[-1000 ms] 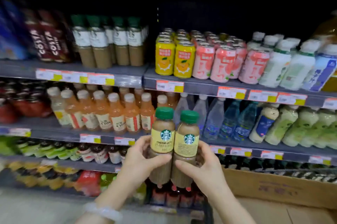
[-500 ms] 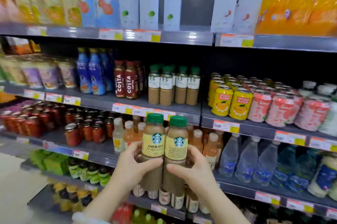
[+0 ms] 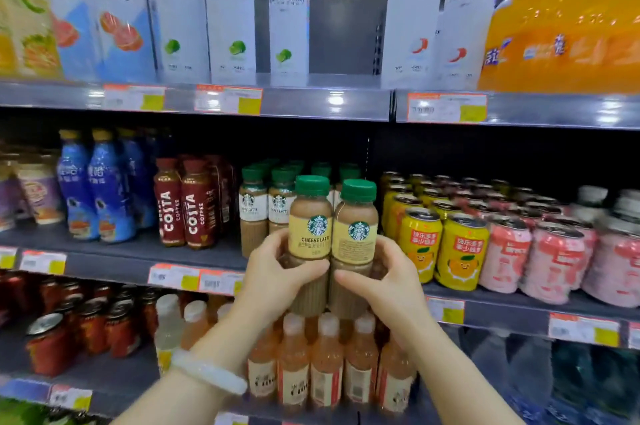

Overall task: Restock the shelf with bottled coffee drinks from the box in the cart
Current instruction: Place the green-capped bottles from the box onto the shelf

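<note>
Two brown coffee bottles with green screw caps and pale yellow labels are held upright side by side at the centre of the frame: the cheese latte bottle [image 3: 309, 244] on the left and its twin bottle [image 3: 355, 244] on the right, their sides touching. The left hand [image 3: 277, 281] wraps the lower body of the left bottle with the thumb across its front, and the right hand [image 3: 384, 281] curls round the right bottle likewise; a white bangle [image 3: 207, 372] sits on the left wrist. Both bottles hang in the air just in front of the grey middle shelf [image 3: 114, 260], level with the row of green-capped white-label latte bottles [image 3: 252, 213] behind them, between the dark red Costa bottles [image 3: 187, 217] at centre left and the yellow orange-drink cans [image 3: 440, 248] at centre right.

To do this step well, I would judge, keep the pair pressed together and upright, lift their bases clear of the shelf lip, and set them down at the front of the coffee row without nudging the bottles standing behind. Labels should face outward; the right one looks turned slightly, so a small twist after landing would square it. Release only once both bases sit flat. The box and cart are out of view.
</note>
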Tool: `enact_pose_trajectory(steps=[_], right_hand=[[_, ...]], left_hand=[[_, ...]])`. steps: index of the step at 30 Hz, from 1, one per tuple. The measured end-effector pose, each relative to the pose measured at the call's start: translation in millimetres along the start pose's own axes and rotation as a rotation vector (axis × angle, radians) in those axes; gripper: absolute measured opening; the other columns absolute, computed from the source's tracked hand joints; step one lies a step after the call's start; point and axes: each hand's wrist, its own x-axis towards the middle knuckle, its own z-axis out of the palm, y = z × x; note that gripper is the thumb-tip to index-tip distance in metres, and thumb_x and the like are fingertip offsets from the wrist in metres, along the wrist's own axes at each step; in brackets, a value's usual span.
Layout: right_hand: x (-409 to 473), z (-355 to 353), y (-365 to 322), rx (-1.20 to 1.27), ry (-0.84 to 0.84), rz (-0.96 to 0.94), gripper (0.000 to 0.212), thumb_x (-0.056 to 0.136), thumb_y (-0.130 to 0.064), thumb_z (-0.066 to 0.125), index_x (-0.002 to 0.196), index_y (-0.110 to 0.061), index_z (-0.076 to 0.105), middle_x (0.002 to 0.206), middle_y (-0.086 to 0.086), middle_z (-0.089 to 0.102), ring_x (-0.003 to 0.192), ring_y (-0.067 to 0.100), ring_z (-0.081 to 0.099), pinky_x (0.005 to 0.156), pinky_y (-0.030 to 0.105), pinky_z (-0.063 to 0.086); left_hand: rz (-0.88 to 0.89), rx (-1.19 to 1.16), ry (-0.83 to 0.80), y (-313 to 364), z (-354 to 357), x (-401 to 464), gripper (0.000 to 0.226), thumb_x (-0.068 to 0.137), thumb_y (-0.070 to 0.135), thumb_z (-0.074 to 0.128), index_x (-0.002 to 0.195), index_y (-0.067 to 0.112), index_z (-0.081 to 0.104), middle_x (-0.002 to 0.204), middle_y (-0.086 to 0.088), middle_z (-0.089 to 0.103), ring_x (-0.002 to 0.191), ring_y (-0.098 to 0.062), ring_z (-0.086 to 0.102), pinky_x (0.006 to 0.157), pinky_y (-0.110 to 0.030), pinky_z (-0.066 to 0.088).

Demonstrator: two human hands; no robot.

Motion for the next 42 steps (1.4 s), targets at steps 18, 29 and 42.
enact_pose_trajectory(steps=[18, 29, 42], right_hand=[[89.8, 14.2, 53.2, -0.138, 0.145, 0.035, 0.060, 0.071, -0.012, 0.080, 0.122, -0.022, 0.049, 0.106, -0.013, 0.062, 0.097, -0.005, 0.058, 0.076, 0.011, 0.051], [90.6, 23.8, 68.1, -0.141, 0.234, 0.060, 0.064, 0.074, -0.014, 0.078, 0.124, -0.026, 0.040, 0.108, -0.021, 0.054, 0.101, -0.005, 0.054, 0.079, 0.014, 0.049], [84.0, 23.2, 76.7, -0.142, 0.238, 0.053, 0.061, 0.079, -0.018, 0.073, 0.131, -0.021, 0.041, 0.122, -0.010, 0.056, 0.113, 0.005, 0.053, 0.082, 0.012, 0.046]], left_hand=[[0.052, -0.100, -0.083, -32.1, 16.9, 93.1, 0.045, 0.076, 0.009, 0.074, 0.112, 0.025, 0.053, 0.107, 0.008, 0.064, 0.103, -0.004, 0.058, 0.086, -0.022, 0.046], [0.041, -0.096, -0.102, -47.7, 30.4, 100.2, 0.044, 0.077, 0.009, 0.073, 0.107, 0.029, 0.049, 0.099, 0.016, 0.061, 0.091, 0.010, 0.054, 0.074, -0.006, 0.044], [0.175, 0.068, -0.085, -72.7, 41.2, 98.3, 0.049, 0.083, 0.019, 0.068, 0.125, 0.030, 0.043, 0.116, 0.013, 0.057, 0.110, -0.001, 0.053, 0.080, 0.003, 0.036]])
